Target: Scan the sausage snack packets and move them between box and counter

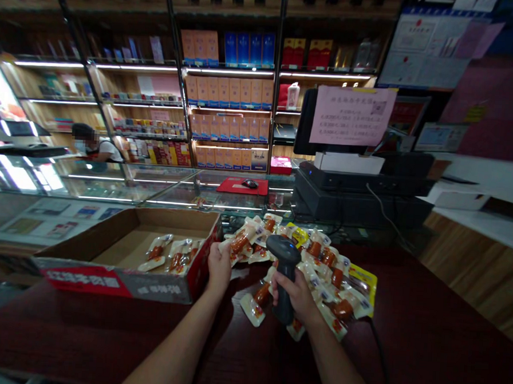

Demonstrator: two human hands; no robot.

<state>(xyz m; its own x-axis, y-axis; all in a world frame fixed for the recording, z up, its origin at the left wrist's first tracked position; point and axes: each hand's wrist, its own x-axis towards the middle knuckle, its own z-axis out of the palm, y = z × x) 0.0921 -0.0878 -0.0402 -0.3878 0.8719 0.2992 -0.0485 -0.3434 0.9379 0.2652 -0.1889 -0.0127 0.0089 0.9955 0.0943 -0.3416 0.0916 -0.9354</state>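
My left hand point(219, 266) grips a clear packet holding a red-orange sausage point(241, 241) at the edge of a heap of similar packets point(334, 270) on the dark red counter point(425, 338). My right hand point(296, 294) is closed around the handle of a black handheld barcode scanner point(284, 262), whose head points up and away from me. The scanner stands over the heap. To the left, an open cardboard box with red print point(118, 281) holds two sausage packets point(167, 254), and my left hand is next to its right corner.
A black cable point(379, 350) runs down the counter at right. Beyond stand a glass display case point(110, 187), a red mat with a computer mouse point(249, 183), a black cash register point(360, 189) and a monitor with a pink notice point(352, 115). A masked person point(91, 146) stands before stocked shelves point(227, 99).
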